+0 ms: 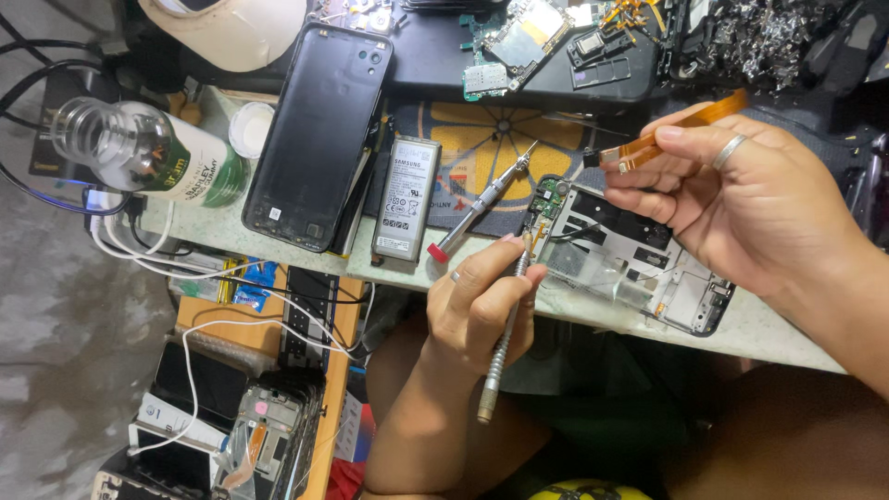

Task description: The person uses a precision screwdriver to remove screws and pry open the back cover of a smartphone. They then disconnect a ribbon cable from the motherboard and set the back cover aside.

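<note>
While gripped, screwdriver beside phone frame.

The flex ribbon cable pinched in the right hand is orange with a black connector end, and a silver ring sits on that hand. The left hand grips a silver-grey metal screwdriver. A second screwdriver lying on the mat is silver with a red cap. The opened phone frame shows black, white and silvery parts with a small green board. The phone battery is grey with black print. The phone back cover is glossy black. The mat carries a yellow and dark blue pattern. The clear bottle wears a green and white label. The cables are white.
</note>
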